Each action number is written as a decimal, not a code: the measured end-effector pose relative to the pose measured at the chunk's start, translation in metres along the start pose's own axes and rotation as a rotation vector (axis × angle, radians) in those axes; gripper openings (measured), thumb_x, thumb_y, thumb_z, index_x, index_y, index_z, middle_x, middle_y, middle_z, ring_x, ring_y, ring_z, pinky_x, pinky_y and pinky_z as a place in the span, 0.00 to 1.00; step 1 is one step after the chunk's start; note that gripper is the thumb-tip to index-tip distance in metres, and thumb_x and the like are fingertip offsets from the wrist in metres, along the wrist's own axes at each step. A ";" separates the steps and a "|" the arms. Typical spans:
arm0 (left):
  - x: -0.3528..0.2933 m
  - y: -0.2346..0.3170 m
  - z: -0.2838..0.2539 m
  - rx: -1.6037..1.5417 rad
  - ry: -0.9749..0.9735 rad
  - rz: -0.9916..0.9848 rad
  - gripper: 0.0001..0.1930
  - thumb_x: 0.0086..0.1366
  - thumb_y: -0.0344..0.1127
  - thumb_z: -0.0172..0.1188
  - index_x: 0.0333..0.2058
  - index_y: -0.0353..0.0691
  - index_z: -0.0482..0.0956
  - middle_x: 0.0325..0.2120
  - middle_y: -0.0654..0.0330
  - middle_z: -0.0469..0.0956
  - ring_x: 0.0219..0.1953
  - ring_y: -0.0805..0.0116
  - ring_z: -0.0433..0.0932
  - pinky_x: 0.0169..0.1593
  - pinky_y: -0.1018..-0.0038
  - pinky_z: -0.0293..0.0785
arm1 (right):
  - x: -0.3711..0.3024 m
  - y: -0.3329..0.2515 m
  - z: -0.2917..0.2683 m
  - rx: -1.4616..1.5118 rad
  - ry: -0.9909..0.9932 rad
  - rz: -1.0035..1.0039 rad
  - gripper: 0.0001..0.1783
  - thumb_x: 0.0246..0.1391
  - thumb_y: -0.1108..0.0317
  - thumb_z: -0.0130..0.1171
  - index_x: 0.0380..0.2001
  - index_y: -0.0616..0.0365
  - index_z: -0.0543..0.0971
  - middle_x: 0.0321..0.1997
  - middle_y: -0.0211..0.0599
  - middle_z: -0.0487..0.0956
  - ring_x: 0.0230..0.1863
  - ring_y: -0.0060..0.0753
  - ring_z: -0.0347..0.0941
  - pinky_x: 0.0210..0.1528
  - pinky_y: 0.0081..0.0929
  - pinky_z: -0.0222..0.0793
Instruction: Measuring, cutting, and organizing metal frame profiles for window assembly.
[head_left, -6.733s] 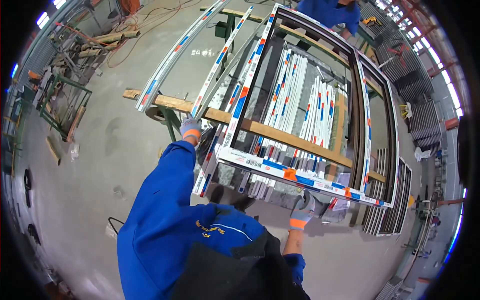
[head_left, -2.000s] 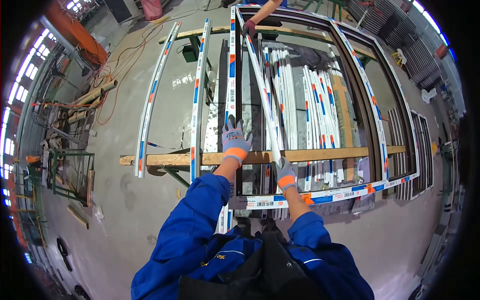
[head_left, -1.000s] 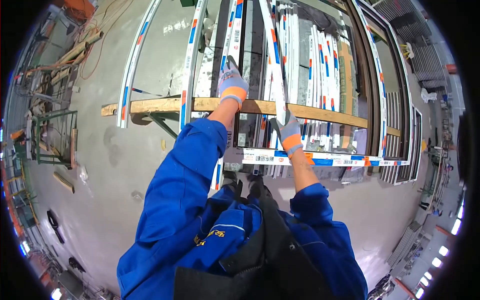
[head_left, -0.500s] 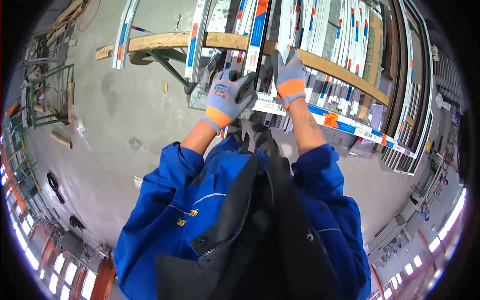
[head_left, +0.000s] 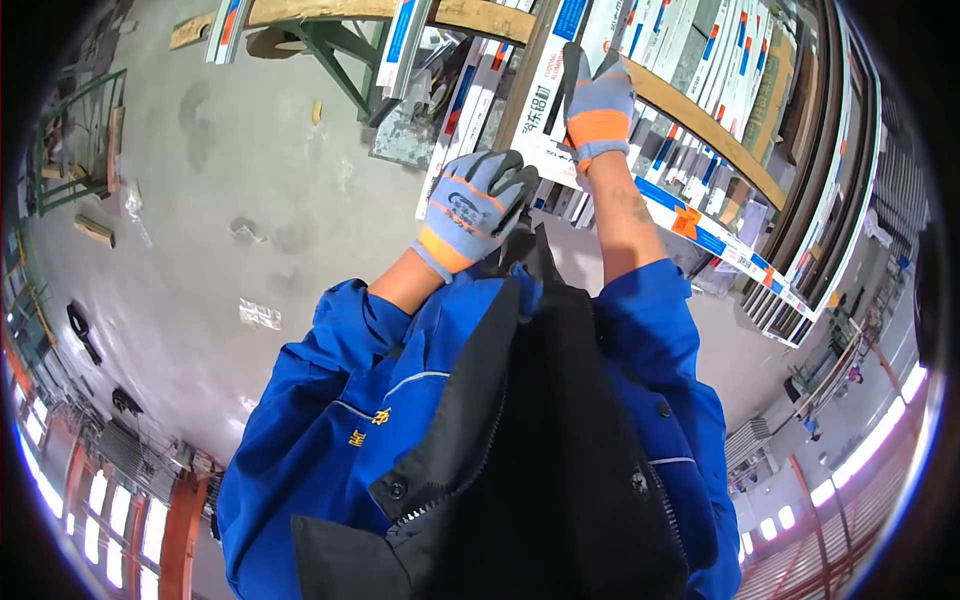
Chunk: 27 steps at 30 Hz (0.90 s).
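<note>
Both my hands wear grey gloves with orange bands and dark fingertips. My right hand (head_left: 598,112) straddles a long metal profile in white film (head_left: 603,30), thumb on one side and fingers on the other. My left hand (head_left: 470,212) is closed, its fingers curled by the near end of a wide white-filmed profile (head_left: 541,105) with blue patches. The glove hides its fingertips and what lies under them. These profiles point away from me across a wooden beam (head_left: 485,18).
More film-wrapped profiles (head_left: 720,60) lie side by side at the right, with dark frames (head_left: 835,150) beyond. A blue-and-white strip (head_left: 720,240) crosses their near ends. A green metal stand (head_left: 335,65) supports the beam. Wood scraps (head_left: 95,231) and a plastic scrap (head_left: 260,314) lie on the floor.
The view has shifted, so the beam and rack sit higher. My left hand has come nearer my body. The wide profile beside it now shows a broader white face.
</note>
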<state>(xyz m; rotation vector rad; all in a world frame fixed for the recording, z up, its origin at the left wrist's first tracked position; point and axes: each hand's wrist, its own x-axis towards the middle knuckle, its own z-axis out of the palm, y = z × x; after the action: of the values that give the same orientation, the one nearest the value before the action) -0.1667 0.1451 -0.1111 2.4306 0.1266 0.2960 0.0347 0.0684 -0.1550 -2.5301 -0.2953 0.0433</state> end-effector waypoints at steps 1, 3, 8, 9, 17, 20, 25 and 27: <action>-0.002 -0.001 0.000 -0.033 0.026 0.016 0.16 0.51 0.33 0.62 0.42 0.45 0.81 0.42 0.55 0.76 0.46 0.54 0.74 0.48 0.62 0.71 | 0.000 0.001 0.000 0.002 0.019 -0.042 0.26 0.57 0.51 0.58 0.43 0.66 0.76 0.35 0.57 0.80 0.38 0.59 0.76 0.42 0.41 0.70; -0.010 -0.006 0.001 -0.079 0.058 0.037 0.16 0.50 0.33 0.62 0.41 0.44 0.81 0.44 0.56 0.76 0.45 0.54 0.74 0.48 0.62 0.71 | -0.002 0.004 0.004 -0.003 0.030 -0.090 0.26 0.57 0.50 0.58 0.43 0.66 0.76 0.35 0.57 0.80 0.38 0.59 0.76 0.42 0.41 0.70; -0.047 -0.013 0.001 -0.094 0.059 -0.076 0.16 0.49 0.31 0.61 0.40 0.40 0.80 0.42 0.53 0.77 0.43 0.51 0.75 0.47 0.61 0.72 | 0.000 0.009 0.004 -0.126 0.049 0.041 0.28 0.56 0.47 0.58 0.40 0.67 0.75 0.34 0.57 0.79 0.34 0.58 0.75 0.40 0.40 0.70; -0.057 -0.016 0.003 -0.073 0.061 -0.105 0.16 0.50 0.30 0.61 0.40 0.40 0.79 0.42 0.53 0.77 0.43 0.51 0.75 0.46 0.60 0.72 | 0.001 0.012 0.004 -0.126 0.054 0.036 0.28 0.56 0.47 0.58 0.40 0.67 0.75 0.34 0.57 0.79 0.34 0.58 0.75 0.40 0.40 0.70; -0.183 -0.008 -0.031 0.165 0.106 -0.449 0.15 0.52 0.31 0.60 0.41 0.40 0.79 0.41 0.53 0.76 0.42 0.49 0.74 0.47 0.59 0.72 | -0.016 -0.021 0.005 0.204 -0.033 -0.035 0.39 0.57 0.43 0.52 0.59 0.65 0.65 0.58 0.64 0.69 0.62 0.57 0.62 0.63 0.40 0.56; -0.227 0.016 -0.045 0.196 0.066 -0.567 0.14 0.53 0.34 0.60 0.39 0.41 0.79 0.40 0.53 0.76 0.43 0.50 0.74 0.47 0.60 0.72 | -0.003 0.034 0.007 -0.082 -0.011 -0.035 0.42 0.50 0.41 0.60 0.56 0.67 0.70 0.55 0.59 0.73 0.57 0.57 0.68 0.60 0.41 0.62; -0.309 0.015 -0.053 0.220 0.236 -0.683 0.16 0.57 0.42 0.57 0.43 0.44 0.77 0.43 0.55 0.75 0.46 0.53 0.73 0.47 0.58 0.70 | 0.045 0.104 0.017 -0.231 -0.033 -0.213 0.43 0.54 0.42 0.58 0.57 0.72 0.67 0.60 0.65 0.67 0.63 0.60 0.61 0.63 0.41 0.60; -0.351 0.010 -0.072 0.291 0.331 -0.700 0.15 0.58 0.42 0.57 0.42 0.44 0.78 0.42 0.54 0.76 0.46 0.53 0.73 0.49 0.60 0.70 | 0.007 0.055 0.045 0.146 0.104 -0.122 0.50 0.44 0.36 0.63 0.53 0.74 0.70 0.55 0.63 0.72 0.58 0.53 0.69 0.57 0.48 0.66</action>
<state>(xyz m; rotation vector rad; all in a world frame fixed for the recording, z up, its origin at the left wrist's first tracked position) -0.5239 0.1228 -0.1139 2.4135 1.2025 0.3683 0.0482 0.0505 -0.2228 -2.3559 -0.3900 -0.1104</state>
